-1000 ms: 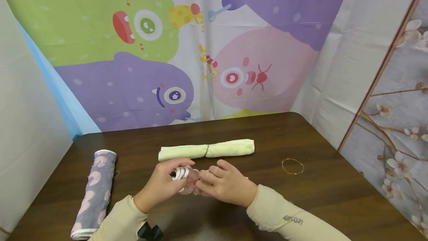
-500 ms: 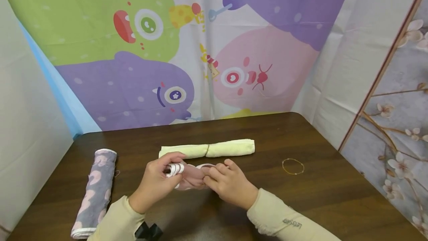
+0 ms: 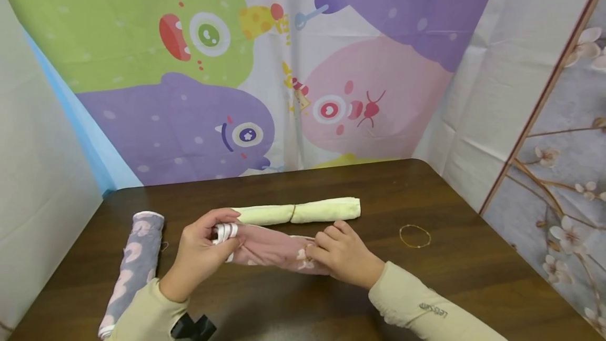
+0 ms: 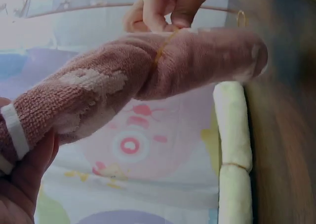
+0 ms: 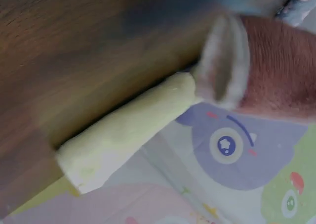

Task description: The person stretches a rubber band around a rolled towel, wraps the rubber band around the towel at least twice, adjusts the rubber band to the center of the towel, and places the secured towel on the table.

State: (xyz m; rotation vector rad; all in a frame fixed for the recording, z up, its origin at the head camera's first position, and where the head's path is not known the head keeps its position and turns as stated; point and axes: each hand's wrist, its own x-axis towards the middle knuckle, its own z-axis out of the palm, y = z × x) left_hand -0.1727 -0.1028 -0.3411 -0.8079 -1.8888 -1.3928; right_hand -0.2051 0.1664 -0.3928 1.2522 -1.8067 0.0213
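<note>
A rolled pink towel (image 3: 276,249) with white patches and white edging is held above the table. My left hand (image 3: 201,251) grips its left end, thumb in front. In the left wrist view, a thin yellow rubber band (image 4: 159,56) circles the roll and pinches it in. My right hand (image 3: 347,257) has its fingers at that band, with the thumb and fingertips (image 4: 182,20) pinching at it. The roll's far end sticks out beyond the right hand. In the right wrist view, the towel's open white-edged end shows, but the hand does not.
Behind the hands lies a pale yellow rolled towel (image 3: 326,210) with a band round its middle. A grey and pink rolled towel (image 3: 134,270) lies at the left. One loose rubber band (image 3: 415,236) rests at the right. A cartoon-print curtain (image 3: 289,120) hangs behind the table.
My hands have moved apart, the left hand leftward and the right hand slightly rightward. More of the pink roll's length now shows between them. The things on the table have stayed put.
</note>
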